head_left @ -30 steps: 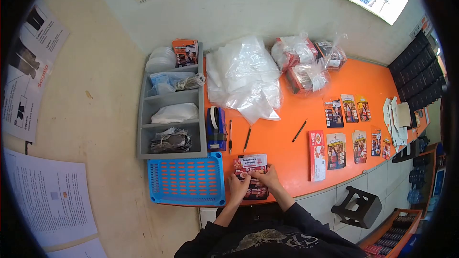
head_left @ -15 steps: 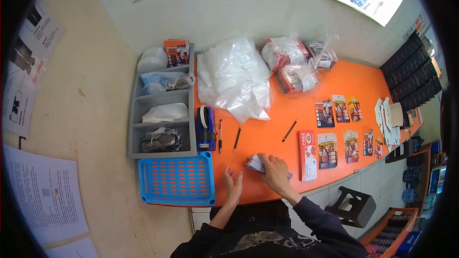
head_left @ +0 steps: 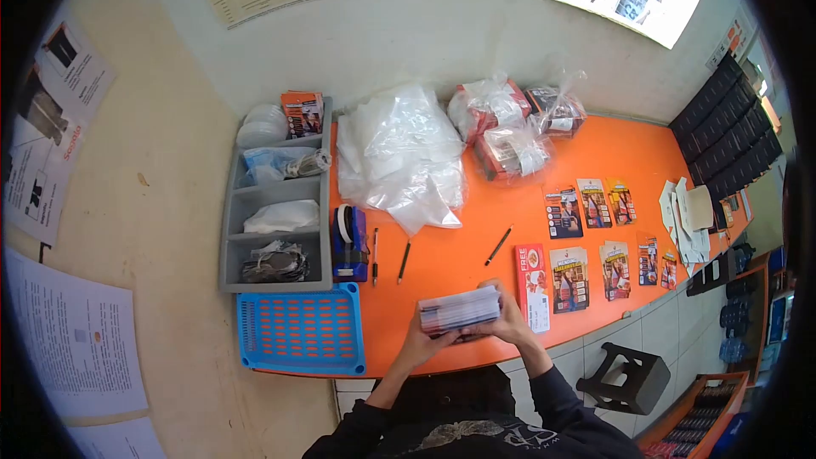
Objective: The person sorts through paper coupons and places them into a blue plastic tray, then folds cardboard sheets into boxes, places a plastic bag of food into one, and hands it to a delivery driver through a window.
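Flyers in tray, cards in hands

The counter was orange. A grey tray and a blue basket sat at its left end, with a tape dispenser, a pen and two pencils beside them. Plastic bags lay behind, near wrapped boxes. Rightward were leaflets and white papers, possibly envelopes, too small to tell.

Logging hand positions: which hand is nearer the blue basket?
Left. The left hand is apart from the basket, to its right; the right hand is farther right, across the card stack.
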Action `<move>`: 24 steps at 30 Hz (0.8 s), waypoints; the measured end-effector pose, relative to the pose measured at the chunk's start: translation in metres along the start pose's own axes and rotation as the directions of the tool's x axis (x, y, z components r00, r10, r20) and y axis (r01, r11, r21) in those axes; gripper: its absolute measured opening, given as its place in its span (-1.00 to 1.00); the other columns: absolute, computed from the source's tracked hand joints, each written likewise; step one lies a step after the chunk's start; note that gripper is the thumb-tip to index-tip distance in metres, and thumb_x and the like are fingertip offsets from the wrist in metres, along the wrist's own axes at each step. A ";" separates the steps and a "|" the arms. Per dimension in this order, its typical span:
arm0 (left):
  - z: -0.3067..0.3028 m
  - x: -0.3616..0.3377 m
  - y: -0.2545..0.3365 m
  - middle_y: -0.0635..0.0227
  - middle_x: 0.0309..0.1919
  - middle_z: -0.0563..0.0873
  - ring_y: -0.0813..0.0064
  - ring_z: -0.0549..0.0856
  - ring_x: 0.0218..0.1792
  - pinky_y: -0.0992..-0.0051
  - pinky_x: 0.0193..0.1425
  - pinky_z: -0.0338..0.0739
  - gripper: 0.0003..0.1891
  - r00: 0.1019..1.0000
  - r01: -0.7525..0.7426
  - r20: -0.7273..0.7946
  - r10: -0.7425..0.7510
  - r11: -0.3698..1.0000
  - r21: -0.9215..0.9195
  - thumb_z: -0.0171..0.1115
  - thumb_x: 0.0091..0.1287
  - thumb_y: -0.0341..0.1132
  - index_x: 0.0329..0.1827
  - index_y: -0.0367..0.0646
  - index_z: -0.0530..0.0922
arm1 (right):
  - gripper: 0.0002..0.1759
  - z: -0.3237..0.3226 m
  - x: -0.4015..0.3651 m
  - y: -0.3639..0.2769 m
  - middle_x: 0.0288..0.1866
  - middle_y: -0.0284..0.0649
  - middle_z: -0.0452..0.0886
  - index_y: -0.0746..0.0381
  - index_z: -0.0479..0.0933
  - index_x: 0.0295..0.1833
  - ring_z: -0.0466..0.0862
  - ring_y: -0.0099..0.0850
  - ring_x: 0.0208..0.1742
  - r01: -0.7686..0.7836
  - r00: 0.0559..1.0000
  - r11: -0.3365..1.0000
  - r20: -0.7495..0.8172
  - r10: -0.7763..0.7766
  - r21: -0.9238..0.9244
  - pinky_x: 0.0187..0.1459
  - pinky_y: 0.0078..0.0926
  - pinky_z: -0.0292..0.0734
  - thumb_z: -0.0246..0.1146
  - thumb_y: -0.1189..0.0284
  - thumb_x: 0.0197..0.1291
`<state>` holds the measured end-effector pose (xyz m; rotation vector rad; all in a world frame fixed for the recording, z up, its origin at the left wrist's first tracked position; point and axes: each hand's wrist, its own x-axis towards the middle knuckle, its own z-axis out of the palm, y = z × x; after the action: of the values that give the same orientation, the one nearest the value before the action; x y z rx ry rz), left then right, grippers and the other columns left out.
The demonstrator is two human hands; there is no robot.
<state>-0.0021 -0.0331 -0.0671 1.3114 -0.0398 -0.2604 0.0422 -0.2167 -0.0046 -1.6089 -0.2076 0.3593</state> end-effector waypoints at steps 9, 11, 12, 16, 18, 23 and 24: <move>0.000 0.027 -0.034 0.25 -0.07 0.43 0.36 0.48 0.01 0.41 0.09 0.38 -0.40 0.891 -0.441 0.033 0.452 0.847 0.297 0.47 -0.10 -0.47 -0.03 -0.11 0.28 | -0.21 -0.003 -0.001 0.078 0.10 -0.15 0.38 0.18 0.24 0.09 0.35 -0.29 0.22 0.156 0.988 0.984 -0.013 -0.155 0.091 0.24 -0.30 0.22 0.53 0.50 -0.30; 0.002 0.027 -0.045 0.23 -0.05 0.42 0.35 0.45 0.04 0.40 0.12 0.35 -0.37 0.901 -0.420 -0.006 0.433 0.877 0.234 0.49 -0.14 -0.45 -0.02 -0.11 0.28 | -0.17 -0.002 -0.004 0.080 0.16 -0.13 0.35 0.18 0.21 0.13 0.27 -0.23 0.30 0.155 0.988 0.985 -0.020 -0.154 0.079 0.30 -0.24 0.12 0.53 0.48 -0.30; 0.003 0.025 -0.047 0.22 -0.04 0.42 0.35 0.43 0.06 0.39 0.14 0.34 -0.36 0.908 -0.405 -0.026 0.418 0.892 0.202 0.50 -0.16 -0.45 -0.02 -0.11 0.28 | -0.15 -0.002 -0.003 0.082 0.16 -0.13 0.35 0.17 0.19 0.14 0.23 -0.20 0.33 0.153 0.988 0.987 -0.007 -0.153 0.058 0.32 -0.21 0.08 0.53 0.47 -0.31; -0.004 0.032 -0.050 0.22 -0.06 0.42 0.35 0.44 0.05 0.39 0.10 0.37 -0.34 0.927 -0.370 0.002 0.374 0.916 0.155 0.52 -0.18 -0.43 -0.02 -0.10 0.28 | -0.03 -0.001 0.000 0.052 0.26 -0.08 0.28 0.21 0.08 0.28 0.05 -0.10 0.44 0.124 0.990 0.992 -0.056 -0.126 -0.033 0.37 -0.10 -0.06 0.49 0.34 -0.24; -0.008 0.036 -0.048 0.24 -0.06 0.42 0.36 0.44 0.05 0.38 0.08 0.39 -0.34 0.916 -0.400 0.048 0.398 0.901 0.171 0.52 -0.17 -0.43 -0.02 -0.10 0.28 | -0.07 -0.002 -0.004 0.007 0.32 -0.09 0.23 0.16 0.09 0.34 0.04 -0.10 0.44 0.280 0.930 0.915 -0.153 -0.334 -0.290 0.37 -0.07 -0.10 0.43 0.30 -0.15; 0.001 0.034 -0.044 0.25 -0.04 0.42 0.38 0.45 0.04 0.37 0.06 0.42 -0.35 0.934 -0.349 -0.047 0.355 0.931 0.107 0.51 -0.13 -0.40 -0.01 -0.09 0.27 | -0.27 0.023 -0.003 -0.060 0.39 -0.15 0.17 0.08 0.23 0.33 -0.01 -0.13 0.46 0.246 0.926 0.484 0.056 -0.373 -0.840 0.38 0.03 -0.32 0.19 0.02 0.07; 0.003 0.036 -0.040 0.25 -0.04 0.42 0.39 0.45 0.04 0.37 0.06 0.42 -0.36 0.944 -0.319 -0.065 0.322 0.946 0.054 0.50 -0.12 -0.40 -0.01 -0.09 0.27 | -0.28 0.036 0.006 -0.055 0.39 -0.17 0.17 0.06 0.26 0.32 0.00 -0.15 0.46 0.226 0.944 0.430 0.088 -0.317 -0.874 0.37 0.05 -0.35 0.15 -0.03 0.08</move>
<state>0.0252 -0.0530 -0.1084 1.3335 -0.1961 0.0674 0.0402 -0.1769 0.0484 -2.5778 -0.6698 -0.1435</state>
